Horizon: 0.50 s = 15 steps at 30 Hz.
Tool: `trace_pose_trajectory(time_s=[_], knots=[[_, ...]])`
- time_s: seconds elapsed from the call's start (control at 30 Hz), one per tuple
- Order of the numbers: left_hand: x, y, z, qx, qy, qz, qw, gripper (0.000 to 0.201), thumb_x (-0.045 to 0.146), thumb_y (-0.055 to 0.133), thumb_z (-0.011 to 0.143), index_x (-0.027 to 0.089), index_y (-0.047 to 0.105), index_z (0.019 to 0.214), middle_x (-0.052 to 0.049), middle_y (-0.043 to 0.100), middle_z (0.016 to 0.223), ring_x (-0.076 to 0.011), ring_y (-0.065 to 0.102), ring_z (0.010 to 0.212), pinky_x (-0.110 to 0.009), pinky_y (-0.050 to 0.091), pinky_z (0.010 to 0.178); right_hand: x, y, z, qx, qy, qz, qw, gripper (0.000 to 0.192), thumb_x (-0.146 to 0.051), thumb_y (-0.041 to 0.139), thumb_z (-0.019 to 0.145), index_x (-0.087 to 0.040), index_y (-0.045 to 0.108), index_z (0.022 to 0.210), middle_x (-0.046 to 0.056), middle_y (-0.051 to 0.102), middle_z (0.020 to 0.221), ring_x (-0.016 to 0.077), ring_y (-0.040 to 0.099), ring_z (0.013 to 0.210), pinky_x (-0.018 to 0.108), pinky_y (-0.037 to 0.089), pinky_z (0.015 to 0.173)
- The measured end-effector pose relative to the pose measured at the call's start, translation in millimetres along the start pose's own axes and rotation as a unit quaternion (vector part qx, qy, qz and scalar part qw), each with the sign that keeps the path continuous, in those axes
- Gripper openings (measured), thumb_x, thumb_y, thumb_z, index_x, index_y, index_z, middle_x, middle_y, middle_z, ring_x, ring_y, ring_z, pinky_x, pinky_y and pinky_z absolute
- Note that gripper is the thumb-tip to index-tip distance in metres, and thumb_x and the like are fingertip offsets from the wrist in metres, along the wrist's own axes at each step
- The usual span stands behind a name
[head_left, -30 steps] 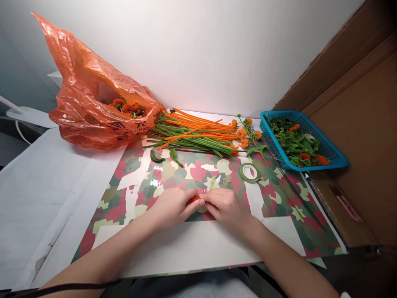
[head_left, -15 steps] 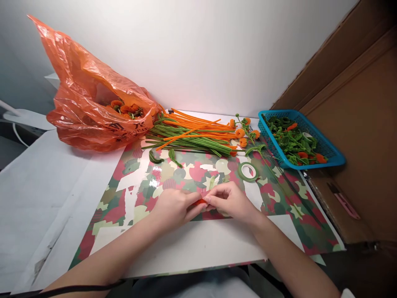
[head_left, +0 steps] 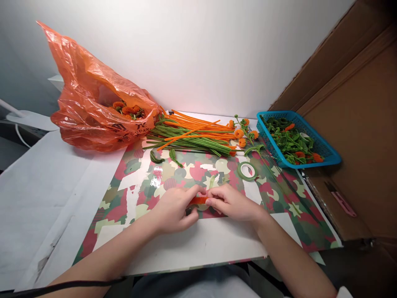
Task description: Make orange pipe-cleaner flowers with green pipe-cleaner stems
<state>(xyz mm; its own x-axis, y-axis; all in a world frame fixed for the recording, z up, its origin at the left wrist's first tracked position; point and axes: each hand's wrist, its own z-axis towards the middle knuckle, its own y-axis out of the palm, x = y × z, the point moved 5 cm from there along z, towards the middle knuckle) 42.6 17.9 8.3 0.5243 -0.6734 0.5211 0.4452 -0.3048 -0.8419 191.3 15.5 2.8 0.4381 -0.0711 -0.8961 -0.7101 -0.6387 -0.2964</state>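
Holding green pieces, blue basket (head_left: 324,145)

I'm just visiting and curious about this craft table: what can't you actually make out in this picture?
- Head view: most of the orange pipe cleaner is covered by the left hand and right hand; its shape is unclear.
- Orange plastic bag: its folds hide most of the contents.
- Blue basket: green and orange pieces are tangled, too small to count.
- Pink tool on the cardboard: too small to identify.
- Both forearms are cut off by the bottom edge.
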Motion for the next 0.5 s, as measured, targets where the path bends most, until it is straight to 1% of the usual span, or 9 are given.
trace_pose_trajectory(time_s=[0.03, 0.07, 0.17, 0.3, 0.37, 0.5], knots=[[-1.0, -2.2, 0.1, -0.016, -0.014, -0.029, 0.999, 0.035, 0.014, 0.045, 0.075, 0.02, 0.049, 0.108, 0.006, 0.053, 0.06, -0.0136, 0.048, 0.052, -0.023, 0.029, 0.049, -1.0, -2.6, -0.4, 0.009, -0.005, -0.019, 1.0, 0.027, -0.023, 0.048, 0.091, -0.017, 0.045, 0.065, -0.006, 0.044, 0.055, 0.0066, 0.036, 0.051, 0.02, 0.027, 0.048], [-2.1, -4.8, 0.2, -0.027, -0.029, -0.056, 0.998, 0.038, 0.012, 0.043, 0.073, 0.02, 0.048, 0.11, 0.006, 0.052, 0.061, -0.0133, 0.047, 0.053, -0.023, 0.03, 0.05, -1.7, -5.0, -0.9, 0.014, -0.008, -0.03, 0.999, 0.026, -0.023, 0.048, 0.091, -0.017, 0.046, 0.066, -0.006, 0.043, 0.055, 0.0068, 0.035, 0.051, 0.02, 0.027, 0.049], [-4.6, -12.1, 0.3, -0.046, -0.068, -0.143, 0.986, 0.033, 0.011, 0.038, 0.078, 0.021, 0.046, 0.109, 0.005, 0.051, 0.065, -0.0115, 0.045, 0.053, -0.022, 0.032, 0.05, -2.0, -10.9, -2.5, 0.011, -0.009, -0.035, 0.999, 0.027, -0.027, 0.046, 0.093, -0.017, 0.05, 0.068, -0.005, 0.042, 0.056, 0.0076, 0.035, 0.052, 0.021, 0.028, 0.05], [-3.9, -15.7, -1.0, -0.085, -0.089, -0.269, 0.955, 0.022, 0.017, 0.037, 0.089, 0.022, 0.043, 0.109, 0.002, 0.062, 0.076, -0.0111, 0.05, 0.06, -0.021, 0.038, 0.054, 3.7, -15.7, -2.6, 0.0, -0.004, -0.025, 1.0, 0.035, -0.037, 0.046, 0.095, -0.017, 0.046, 0.065, -0.005, 0.041, 0.057, 0.0078, 0.034, 0.053, 0.022, 0.027, 0.051], [-4.0, -17.2, -1.8, -0.099, -0.095, -0.294, 0.946, 0.017, 0.024, 0.037, 0.095, 0.023, 0.043, 0.11, 0.002, 0.064, 0.08, -0.0104, 0.05, 0.06, -0.02, 0.039, 0.053, 7.7, -16.6, -1.9, -0.011, -0.001, -0.004, 1.0, 0.04, -0.043, 0.044, 0.095, -0.017, 0.047, 0.066, -0.004, 0.041, 0.059, 0.0081, 0.035, 0.054, 0.022, 0.027, 0.051], [-6.7, -19.1, -2.0, -0.112, -0.102, -0.277, 0.949, 0.017, 0.032, 0.035, 0.098, 0.023, 0.042, 0.11, 0.004, 0.061, 0.073, -0.0088, 0.046, 0.049, -0.02, 0.037, 0.046, 13.4, -16.2, -0.5, -0.03, 0.012, 0.032, 0.999, 0.046, -0.053, 0.044, 0.093, -0.016, 0.051, 0.068, -0.004, 0.042, 0.06, 0.0078, 0.034, 0.053, 0.022, 0.027, 0.049]])
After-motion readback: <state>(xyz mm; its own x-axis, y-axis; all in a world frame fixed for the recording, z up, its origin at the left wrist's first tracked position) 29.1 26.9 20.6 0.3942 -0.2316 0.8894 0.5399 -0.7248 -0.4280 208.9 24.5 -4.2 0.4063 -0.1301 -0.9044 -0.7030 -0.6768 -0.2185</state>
